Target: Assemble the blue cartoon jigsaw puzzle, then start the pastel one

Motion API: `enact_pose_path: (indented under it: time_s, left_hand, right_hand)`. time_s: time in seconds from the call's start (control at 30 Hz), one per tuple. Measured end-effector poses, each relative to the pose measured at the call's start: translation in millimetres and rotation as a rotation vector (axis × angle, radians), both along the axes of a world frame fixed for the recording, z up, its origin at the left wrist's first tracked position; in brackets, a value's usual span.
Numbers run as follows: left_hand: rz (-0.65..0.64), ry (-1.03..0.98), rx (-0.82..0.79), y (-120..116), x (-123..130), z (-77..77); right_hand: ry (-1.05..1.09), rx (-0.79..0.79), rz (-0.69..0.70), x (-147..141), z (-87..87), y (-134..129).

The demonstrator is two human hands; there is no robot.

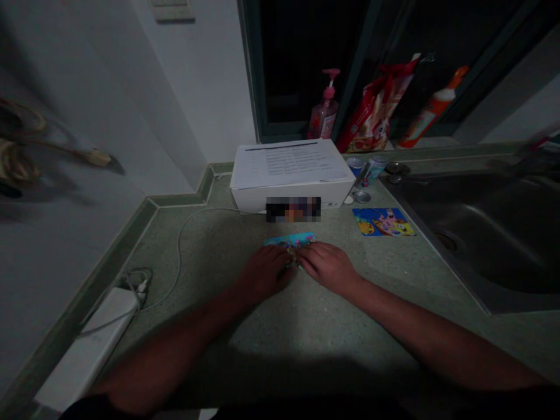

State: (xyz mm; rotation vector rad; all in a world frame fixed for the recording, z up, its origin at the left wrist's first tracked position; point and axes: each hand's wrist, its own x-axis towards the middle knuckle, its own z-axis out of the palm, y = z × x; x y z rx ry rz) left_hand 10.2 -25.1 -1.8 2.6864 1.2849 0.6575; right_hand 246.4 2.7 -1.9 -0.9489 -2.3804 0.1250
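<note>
A small, colourful picture card [289, 239] with a light-blue top lies on the green speckled countertop, in front of a white box. Its lower part is covered by my fingers. My left hand [266, 269] is closed on the left side of the card, fingers bent over it and thumb low. From the right, my right hand [329, 265] grips the card too, its fingertips close to those of my left. Off to the right lies a second card, a blue cartoon picture [385, 222], touched by neither hand.
Behind the hands stands a white box [293, 166] with a printed sheet on top. Small cans [371, 170] sit beside it. A steel sink [490, 233] is at right. A power strip [91, 344] with a white cable [178, 245] lies at left. Bottles line the window.
</note>
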Motion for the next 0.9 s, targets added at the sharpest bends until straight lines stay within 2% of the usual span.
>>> enact_pose_path:
  time_s: [0.2,0.4,0.57,0.9]
  left_hand:
    - [0.011,0.004,0.001,1.9,0.6,-1.7]
    - [-0.005,-0.006,0.002,4.8,-2.0,-7.9]
    - [-0.030,-0.033,-0.011,0.9,-7.1,-5.3]
    - [-0.032,0.077,-0.040,0.6,-5.8,3.3]
  right_hand:
    - [-0.012,0.106,0.051,0.0,-6.1,1.3]
    - [0.021,-0.025,0.024,-1.5,-3.4,2.8]
    - [0.001,-0.101,0.005,-0.1,-1.1,4.5]
    - [-0.032,-0.163,0.141,2.5,-0.2,0.0]
